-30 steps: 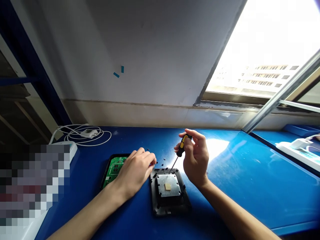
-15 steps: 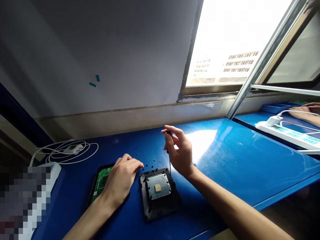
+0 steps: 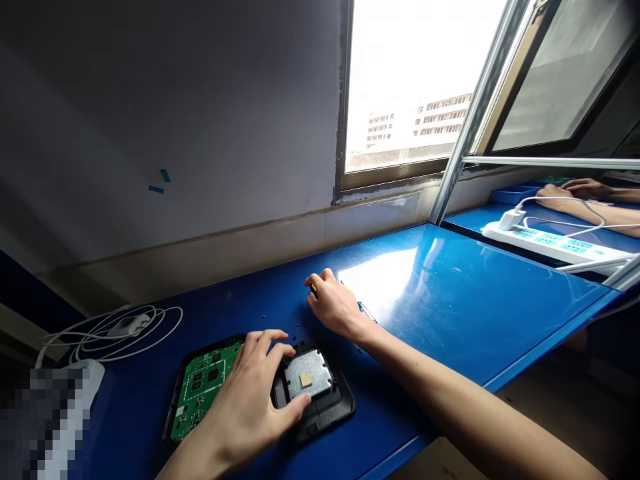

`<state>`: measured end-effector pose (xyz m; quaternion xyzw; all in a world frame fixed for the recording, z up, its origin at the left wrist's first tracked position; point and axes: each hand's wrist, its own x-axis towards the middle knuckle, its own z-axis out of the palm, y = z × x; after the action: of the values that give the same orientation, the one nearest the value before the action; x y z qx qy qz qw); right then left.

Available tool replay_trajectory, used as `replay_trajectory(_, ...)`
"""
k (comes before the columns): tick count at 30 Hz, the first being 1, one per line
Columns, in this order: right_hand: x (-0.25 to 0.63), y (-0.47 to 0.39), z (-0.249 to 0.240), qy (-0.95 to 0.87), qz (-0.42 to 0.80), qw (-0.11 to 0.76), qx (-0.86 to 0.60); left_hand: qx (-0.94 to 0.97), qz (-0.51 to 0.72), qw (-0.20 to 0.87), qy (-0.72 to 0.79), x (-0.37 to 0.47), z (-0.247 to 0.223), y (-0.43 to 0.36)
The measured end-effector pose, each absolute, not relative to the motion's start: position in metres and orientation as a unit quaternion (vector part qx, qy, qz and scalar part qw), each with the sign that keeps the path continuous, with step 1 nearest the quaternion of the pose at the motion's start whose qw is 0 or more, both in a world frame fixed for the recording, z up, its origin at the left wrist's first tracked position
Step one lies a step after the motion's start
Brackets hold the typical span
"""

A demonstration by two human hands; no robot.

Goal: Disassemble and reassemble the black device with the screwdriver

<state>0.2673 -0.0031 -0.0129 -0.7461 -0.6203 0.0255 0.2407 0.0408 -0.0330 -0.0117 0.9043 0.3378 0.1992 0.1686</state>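
Note:
My left hand [image 3: 250, 393] has its fingers and thumb spread at the left side of a silvery metal plate [image 3: 313, 370] with a small beige pad. Whether the fingertips touch the plate I cannot tell. Under the plate lies a black plastic housing [image 3: 335, 408]. My right hand [image 3: 333, 303] is closed around a screwdriver [image 3: 313, 289], its yellow and black handle mostly hidden by the fingers. Partly behind my left hand, a green circuit board [image 3: 200, 383] sits in another black shell. Several tiny dark screws [image 3: 295, 337] lie beyond the housing.
A coiled white cable with a charger [image 3: 130, 325] lies at the left, by a white power strip [image 3: 90, 380]. On the right, past a metal frame post [image 3: 465, 133], are a second power strip [image 3: 555, 243], a blue tray [image 3: 515, 194] and another person's hands [image 3: 565, 193].
My right hand has lowered the screwdriver and moved away from the housing. My left hand has shifted right onto the plate's side, its fingers opening. The view has turned slightly right.

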Motion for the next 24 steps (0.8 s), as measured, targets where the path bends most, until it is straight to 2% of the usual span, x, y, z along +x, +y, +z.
replay_trajectory(5, 0.27, -0.007, -0.009, -0.631, 0.03, 0.156, -0.759, 0.905, 0.177, 0.169, 0.348, 0.041, -0.014, -0.034)
replay_trajectory(9, 0.265, -0.008, -0.002, -0.648, 0.004, 0.149, -0.747, 0.902, 0.18, 0.171, 0.353, 0.045, -0.01, -0.037)
replay_trajectory(15, 0.261, -0.009, 0.009, -0.719, -0.047, 0.219, -0.658, 0.889, 0.178, 0.191, 0.377, 0.052, -0.007, -0.041)
replay_trajectory(18, 0.267, -0.017, 0.004, -0.812, -0.064, 0.243, -0.527, 0.883, 0.191, 0.21, 0.373, 0.053, -0.008, -0.04)
replay_trajectory(21, 0.273, -0.027, -0.007, -0.87, -0.148, 0.324, -0.343, 0.882, 0.206, 0.227, 0.358, 0.054, -0.01, -0.037)
replay_trajectory(24, 0.276, -0.035, -0.011, -0.835, -0.134, 0.41, -0.341, 0.884, 0.208, 0.226, 0.353, 0.054, -0.012, -0.035)
